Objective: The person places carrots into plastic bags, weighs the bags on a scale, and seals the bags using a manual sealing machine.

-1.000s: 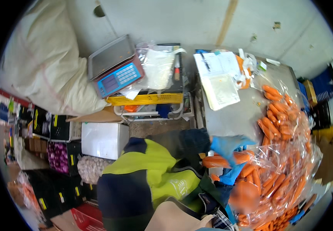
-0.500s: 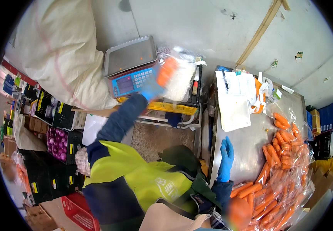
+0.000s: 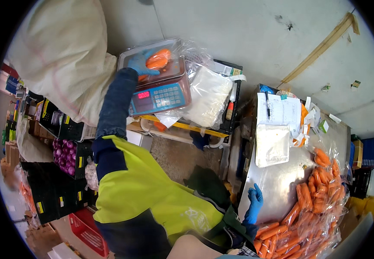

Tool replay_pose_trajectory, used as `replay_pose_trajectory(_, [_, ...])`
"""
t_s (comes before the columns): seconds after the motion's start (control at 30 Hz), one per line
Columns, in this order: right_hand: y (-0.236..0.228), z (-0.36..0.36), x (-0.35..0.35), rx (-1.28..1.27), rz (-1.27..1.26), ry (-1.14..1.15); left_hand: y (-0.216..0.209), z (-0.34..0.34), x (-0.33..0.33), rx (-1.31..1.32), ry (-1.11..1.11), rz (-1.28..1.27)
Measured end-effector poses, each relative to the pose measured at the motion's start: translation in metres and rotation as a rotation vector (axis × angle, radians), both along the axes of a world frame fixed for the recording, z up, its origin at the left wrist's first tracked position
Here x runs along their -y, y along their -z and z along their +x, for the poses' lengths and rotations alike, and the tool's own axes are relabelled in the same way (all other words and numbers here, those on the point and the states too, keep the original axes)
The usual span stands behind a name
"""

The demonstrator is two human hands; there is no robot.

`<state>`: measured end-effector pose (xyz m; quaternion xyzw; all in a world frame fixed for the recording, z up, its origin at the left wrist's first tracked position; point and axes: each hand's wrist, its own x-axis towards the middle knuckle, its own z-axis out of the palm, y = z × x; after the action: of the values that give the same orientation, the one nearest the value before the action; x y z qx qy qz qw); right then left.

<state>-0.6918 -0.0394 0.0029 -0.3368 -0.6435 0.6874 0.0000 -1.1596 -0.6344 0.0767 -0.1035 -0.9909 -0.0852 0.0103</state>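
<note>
A clear plastic bag of carrots [image 3: 159, 59] is at the metal pan of the blue digital scale [image 3: 159, 98]. My left hand [image 3: 140, 65], in a blue glove, reaches over the pan and grips the bag; part of the carrots is hidden under it. Red digits glow on the scale's display. To the right, my right hand [image 3: 255, 202], also gloved in blue, is held by the edge of the steel table [image 3: 277, 181]. Its index finger is stretched out, the others are partly bent, and nothing is in it.
Many bagged carrots [image 3: 321, 190] cover the table's right side. Beyond my right hand lie paper sheets [image 3: 277, 110], a pen and a white flat packet [image 3: 272, 146]. Clear plastic bags [image 3: 208, 95] lie beside the scale. A big white sack [image 3: 66, 56] bulges at left, above crates of purple onions [image 3: 64, 157].
My left hand has carried the carrots from above the plastic bags leftward to the scale pan. The display now shows lit digits. My right hand's fingers have bent, the index staying out.
</note>
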Motion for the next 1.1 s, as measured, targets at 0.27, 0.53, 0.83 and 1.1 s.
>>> replay_pose_trajectory(0.27, [0.007, 0.01, -0.004, 0.013, -0.04, 0.021, -0.116, -0.019, 0.007, -0.173, -0.025, 0.361])
replay_pose_trajectory(0.53, [0.013, 0.015, 0.019, -0.033, -0.099, 0.018, -0.064, -0.035, -0.043, 0.075, -0.004, 0.186])
replay_pose_trajectory(0.83, [-0.004, 0.051, 0.035, -0.163, -0.028, 0.182, 0.0, -0.045, -0.126, 0.018, 0.347, 0.265])
replay_pose_trajectory(1.1, [-0.107, 0.041, 0.025, -0.545, 0.397, 0.343, -0.059, 0.2, -0.444, 0.165, 1.169, 0.511])
